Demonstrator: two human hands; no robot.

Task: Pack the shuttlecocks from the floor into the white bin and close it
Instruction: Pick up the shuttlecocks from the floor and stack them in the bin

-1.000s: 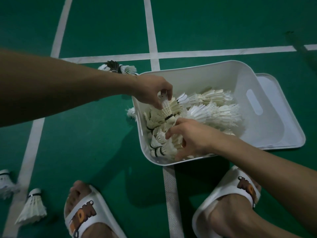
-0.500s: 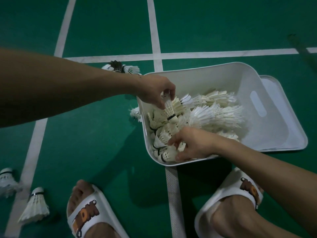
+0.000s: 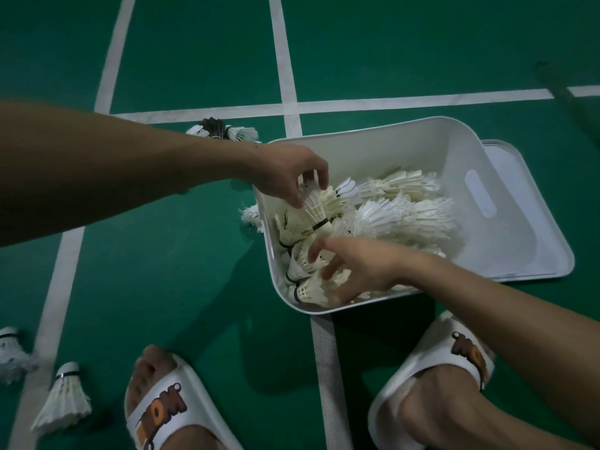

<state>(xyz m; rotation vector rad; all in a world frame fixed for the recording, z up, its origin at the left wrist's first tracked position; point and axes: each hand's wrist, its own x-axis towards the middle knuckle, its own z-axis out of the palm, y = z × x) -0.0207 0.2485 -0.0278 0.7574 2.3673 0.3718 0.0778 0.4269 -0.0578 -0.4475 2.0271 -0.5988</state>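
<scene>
white plastic, the bin (image 3: 506, 177) sits on the green court floor (image 3: 181, 271), tipped toward me, with its flat lid (image 3: 532, 203) lying under its far right side. it is heaped with feather shuttlecocks (image 3: 406, 219), most of them piled along the near and left walls, while the right part of the bin's base shows bare. my left hand (image 3: 285, 177) reaches over the left rim, its fingertips pinching the skirt of one shuttlecock (image 3: 316, 211) whose black-banded cork points down into the heap. my right hand (image 3: 354, 267) lies in the near corner with fingers spread and loose across several shuttlecocks, pressing on them; i cannot tell whether it actually grips any. outside the bin, one shuttlecock (image 3: 251, 217) lies against the left wall, a small cluster (image 3: 224, 131) rests beyond my left wrist by the white line, and two more (image 3: 61, 397) stand at the lower left near my left sandal (image 3: 162, 414).
</scene>
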